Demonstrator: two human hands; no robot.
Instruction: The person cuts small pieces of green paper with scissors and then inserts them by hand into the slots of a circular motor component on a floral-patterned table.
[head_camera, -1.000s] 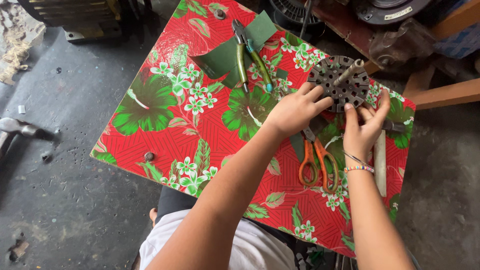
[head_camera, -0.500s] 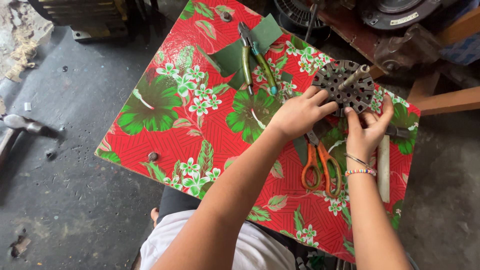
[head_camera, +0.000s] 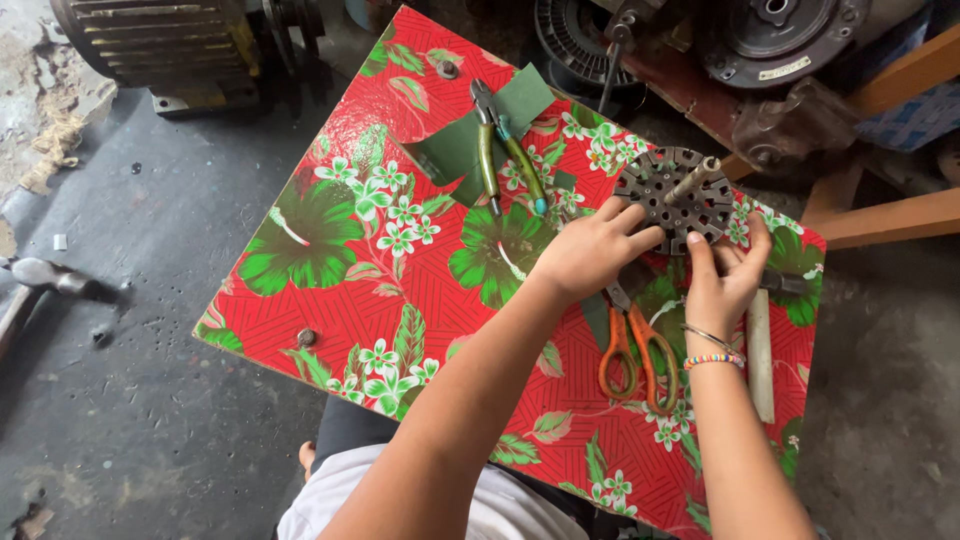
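Note:
A dark round slotted metal core (head_camera: 668, 192) with a shaft stands on a table covered in red flowered cloth (head_camera: 400, 300). My left hand (head_camera: 590, 252) rests against the core's near left edge, fingers on its rim. My right hand (head_camera: 722, 278), with bead bracelets at the wrist, touches the core's near right edge with thumb and fingers pinched at a slot. Whether something thin sits between those fingers I cannot tell. Orange-handled scissors (head_camera: 636, 345) lie just below both hands.
Green-handled pliers (head_camera: 505, 150) lie on dark green paper sheets (head_camera: 455, 150) at the table's far side. A pale-handled tool (head_camera: 760, 345) lies at the right edge. Motor parts (head_camera: 790, 30) and a wooden frame (head_camera: 880, 215) stand behind; a hammer (head_camera: 45, 280) lies on the concrete floor.
Both hands stay at the core with small finger shifts. The view has tilted slightly, so the table sits a little lower in the picture.

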